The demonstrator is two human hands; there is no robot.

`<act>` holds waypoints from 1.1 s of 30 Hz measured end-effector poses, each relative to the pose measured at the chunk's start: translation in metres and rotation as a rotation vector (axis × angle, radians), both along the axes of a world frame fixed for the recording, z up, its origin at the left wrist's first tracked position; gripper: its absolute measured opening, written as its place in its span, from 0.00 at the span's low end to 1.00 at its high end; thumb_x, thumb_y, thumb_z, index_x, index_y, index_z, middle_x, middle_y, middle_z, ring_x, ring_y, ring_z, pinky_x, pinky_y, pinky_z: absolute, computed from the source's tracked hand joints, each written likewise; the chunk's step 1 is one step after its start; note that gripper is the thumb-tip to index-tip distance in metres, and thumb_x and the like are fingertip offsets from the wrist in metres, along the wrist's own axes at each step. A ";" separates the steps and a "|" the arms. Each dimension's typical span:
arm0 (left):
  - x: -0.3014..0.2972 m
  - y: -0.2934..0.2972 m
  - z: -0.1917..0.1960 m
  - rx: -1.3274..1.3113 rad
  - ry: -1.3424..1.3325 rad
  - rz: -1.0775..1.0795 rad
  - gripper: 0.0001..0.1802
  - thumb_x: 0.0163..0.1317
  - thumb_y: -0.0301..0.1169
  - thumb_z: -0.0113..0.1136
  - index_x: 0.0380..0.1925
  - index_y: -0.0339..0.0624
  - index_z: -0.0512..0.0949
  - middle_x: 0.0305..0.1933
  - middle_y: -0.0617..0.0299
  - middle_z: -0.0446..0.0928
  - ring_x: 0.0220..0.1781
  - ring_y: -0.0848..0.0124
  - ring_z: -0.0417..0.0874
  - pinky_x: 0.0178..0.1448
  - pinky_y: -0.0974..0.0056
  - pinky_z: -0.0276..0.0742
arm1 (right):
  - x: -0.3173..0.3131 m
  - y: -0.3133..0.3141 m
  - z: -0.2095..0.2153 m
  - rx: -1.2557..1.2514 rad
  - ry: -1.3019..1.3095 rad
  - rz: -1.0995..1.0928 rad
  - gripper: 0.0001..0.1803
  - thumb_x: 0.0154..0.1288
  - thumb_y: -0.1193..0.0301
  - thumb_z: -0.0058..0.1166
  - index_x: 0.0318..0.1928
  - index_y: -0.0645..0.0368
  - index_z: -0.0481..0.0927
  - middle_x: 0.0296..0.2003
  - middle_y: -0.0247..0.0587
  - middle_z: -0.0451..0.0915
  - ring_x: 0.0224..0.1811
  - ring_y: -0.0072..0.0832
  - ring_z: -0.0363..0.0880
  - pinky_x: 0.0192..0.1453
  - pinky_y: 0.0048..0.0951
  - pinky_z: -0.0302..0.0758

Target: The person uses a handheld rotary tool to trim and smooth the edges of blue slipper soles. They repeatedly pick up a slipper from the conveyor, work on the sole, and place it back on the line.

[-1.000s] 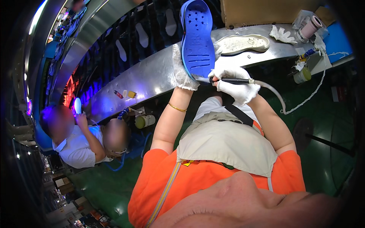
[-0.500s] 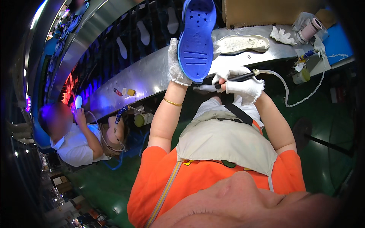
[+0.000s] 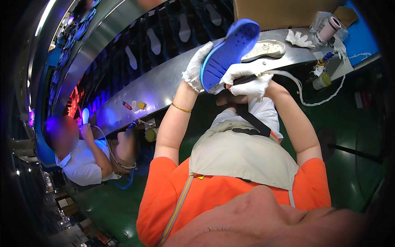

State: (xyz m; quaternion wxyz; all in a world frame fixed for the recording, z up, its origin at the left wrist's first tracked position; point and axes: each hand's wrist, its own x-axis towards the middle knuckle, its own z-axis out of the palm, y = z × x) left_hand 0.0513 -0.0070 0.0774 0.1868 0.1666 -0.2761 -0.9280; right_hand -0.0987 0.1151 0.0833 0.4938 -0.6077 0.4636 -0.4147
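My left hand [image 3: 196, 68], in a white knit glove, is closed round the left edge of a blue shoe sole [image 3: 230, 53]. The sole has small holes at its far, wider end and grooves at its near end, and it leans to the right. In my right hand [image 3: 251, 84], gloved with bare fingertips, is a black pen-like tool [image 3: 247, 79] joined to a pale hose [image 3: 299, 88]. Its tip lies by the sole's near end, partly hidden by my fingers. Behind the blue sole, a white shoe sole [image 3: 267, 50] rests on the metal bench edge [image 3: 164, 88].
Dark conveyor [image 3: 135, 37] beyond the bench carries several pale soles. At the right lie a white glove [image 3: 299, 39], a pink cylinder [image 3: 328, 31] and a green-yellow pot [image 3: 322, 80]. A cardboard box [image 3: 279, 12] stands at the back. A co-worker [image 3: 84, 160] sits at the left.
My left hand has turned the blue sole so its far end tips right, and brought it lower. My right hand has moved left and up against its near end.
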 end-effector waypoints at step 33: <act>-0.006 -0.008 -0.020 0.161 0.188 -0.083 0.34 0.66 0.54 0.36 0.59 0.35 0.64 0.53 0.42 0.72 0.51 0.53 0.78 0.56 0.51 0.75 | -0.027 0.007 0.005 0.067 -0.126 -0.208 0.07 0.56 0.72 0.57 0.35 0.60 0.78 0.35 0.34 0.79 0.39 0.20 0.76 0.44 0.25 0.75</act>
